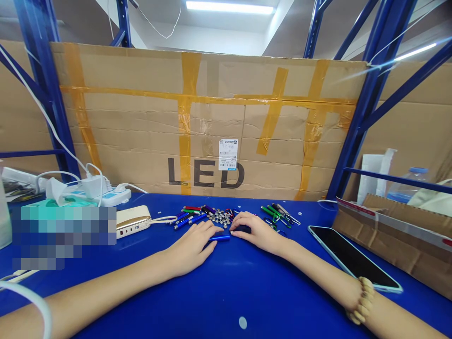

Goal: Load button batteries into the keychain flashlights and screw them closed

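My left hand (pixel 197 242) is closed around a slim blue metal tube (pixel 221 238), whose end sticks out to the right between thumb and index finger. Close to that end, my right hand (pixel 256 230) has its fingers curled and thumb pressed toward the index finger; whatever is in the pinch is too small to make out. Just beyond both hands is a pile of small silver button cells (pixel 221 217). Several blue, red and green metal tubes (pixel 190 218) lie left of the pile. On its right are green and silver tubes with small carabiner clips (pixel 278 214).
A cream power bank (pixel 133 221) with a strap and a power strip (pixel 118 194) with white cables stand on the left. On the right lie a phone (pixel 353 256) and an open cardboard box (pixel 391 242). A large cardboard sheet (pixel 151 136) walls off the back of the blue table (pixel 212 301).
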### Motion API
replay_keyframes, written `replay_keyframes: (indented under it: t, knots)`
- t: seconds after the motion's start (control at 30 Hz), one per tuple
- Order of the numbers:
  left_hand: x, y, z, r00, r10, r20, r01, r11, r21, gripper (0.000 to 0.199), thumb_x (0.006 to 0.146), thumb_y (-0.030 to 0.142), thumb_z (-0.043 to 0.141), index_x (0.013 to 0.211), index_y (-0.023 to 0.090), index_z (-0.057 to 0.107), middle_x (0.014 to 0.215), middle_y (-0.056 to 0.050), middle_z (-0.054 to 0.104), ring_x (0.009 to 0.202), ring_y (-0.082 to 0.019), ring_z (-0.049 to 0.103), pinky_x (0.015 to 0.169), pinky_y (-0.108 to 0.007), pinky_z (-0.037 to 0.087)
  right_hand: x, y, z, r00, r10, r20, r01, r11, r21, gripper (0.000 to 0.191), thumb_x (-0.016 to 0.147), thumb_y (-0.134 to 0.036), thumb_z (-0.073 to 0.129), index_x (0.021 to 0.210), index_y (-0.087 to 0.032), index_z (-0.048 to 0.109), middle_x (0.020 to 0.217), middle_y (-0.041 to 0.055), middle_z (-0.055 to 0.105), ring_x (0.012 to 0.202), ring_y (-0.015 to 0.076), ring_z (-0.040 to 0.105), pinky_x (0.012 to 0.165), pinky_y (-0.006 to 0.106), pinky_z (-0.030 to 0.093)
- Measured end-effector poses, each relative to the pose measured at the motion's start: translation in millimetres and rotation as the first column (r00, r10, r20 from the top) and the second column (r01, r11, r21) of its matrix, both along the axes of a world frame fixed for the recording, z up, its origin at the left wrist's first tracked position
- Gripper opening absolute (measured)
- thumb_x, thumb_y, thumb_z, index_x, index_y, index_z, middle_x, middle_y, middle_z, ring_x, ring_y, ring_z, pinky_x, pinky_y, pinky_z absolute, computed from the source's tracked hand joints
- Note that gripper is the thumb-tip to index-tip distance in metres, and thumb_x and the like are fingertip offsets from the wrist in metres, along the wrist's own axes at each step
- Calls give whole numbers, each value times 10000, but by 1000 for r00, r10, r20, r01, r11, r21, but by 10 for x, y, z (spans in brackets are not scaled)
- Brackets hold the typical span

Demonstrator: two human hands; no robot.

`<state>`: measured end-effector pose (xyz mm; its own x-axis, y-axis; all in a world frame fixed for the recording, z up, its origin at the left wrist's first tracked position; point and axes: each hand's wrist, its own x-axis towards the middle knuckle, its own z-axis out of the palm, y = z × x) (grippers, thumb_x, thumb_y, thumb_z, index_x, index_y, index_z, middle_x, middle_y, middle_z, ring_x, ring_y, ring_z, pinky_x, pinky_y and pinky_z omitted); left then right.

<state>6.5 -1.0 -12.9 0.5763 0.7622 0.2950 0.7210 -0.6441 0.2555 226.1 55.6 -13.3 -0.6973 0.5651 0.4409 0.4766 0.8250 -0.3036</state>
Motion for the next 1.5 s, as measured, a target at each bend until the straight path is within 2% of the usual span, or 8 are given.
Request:
replay_keyframes:
  t: [0.23, 0.57, 0.83, 1.0, 1.2, 1.5]
  knots:
    - [4, 6, 14, 1000, -19, -11, 19, 1000, -4, 312, 889, 241, 339, 1154, 258, 502, 1080, -56, 536, 1009, -222, 490, 890, -413, 391, 0, 7, -13, 1000, 3, -12, -3, 1000, -10, 127, 829, -280, 560, 871, -188, 637, 915, 37, 626, 915, 157, 553, 854, 297, 426]
    - [3, -4, 33, 999, -7, -35, 6, 1000, -28, 306, 895, 237, 333, 1156, 231, 492, 1105, -59, 522, 1029, -223, 474, 896, -430, 378, -1, 16, -11, 1000, 10, -21, -11, 1000, -20, 106, 813, -259, 583, 864, -183, 638, 912, 43, 632, 914, 167, 555, 846, 305, 428]
    - [27, -33, 54, 997, 57, -53, -57, 998, -10, 331, 896, 240, 343, 1209, 221, 449, 1148, -71, 513, 1086, -233, 443, 932, -451, 335, 6, 0, 2, 1000, -13, -13, 13, 1000, -15, 83, 804, -245, 596, 855, -197, 640, 911, 34, 636, 931, 173, 556, 841, 316, 430]
    - [30, -37, 68, 996, 57, -70, -59, 998, -20, 297, 911, 267, 330, 1134, 242, 525, 1035, -48, 521, 994, -210, 480, 899, -436, 352, 1, -6, 15, 1000, -18, 4, 18, 1000, -20, 82, 809, -237, 589, 853, -194, 643, 912, 34, 643, 928, 173, 560, 842, 316, 430]
    - [39, -34, 66, 997, 70, -42, -70, 997, -9, 275, 927, 235, 302, 1037, 222, 554, 1028, -38, 539, 1009, -195, 483, 916, -421, 327, 13, -5, 16, 999, -30, 36, 30, 999, -10, 116, 829, -267, 558, 851, -194, 646, 910, 39, 633, 901, 170, 565, 807, 306, 446]
    - [26, -10, 37, 998, 52, 26, -52, 999, -4, 178, 894, 313, 407, 943, 215, 548, 985, -24, 558, 945, -201, 477, 875, -413, 354, 22, -17, 2, 999, -8, 32, 7, 1000, 17, 142, 843, -280, 535, 873, -205, 652, 915, 41, 633, 907, 168, 567, 817, 300, 448]
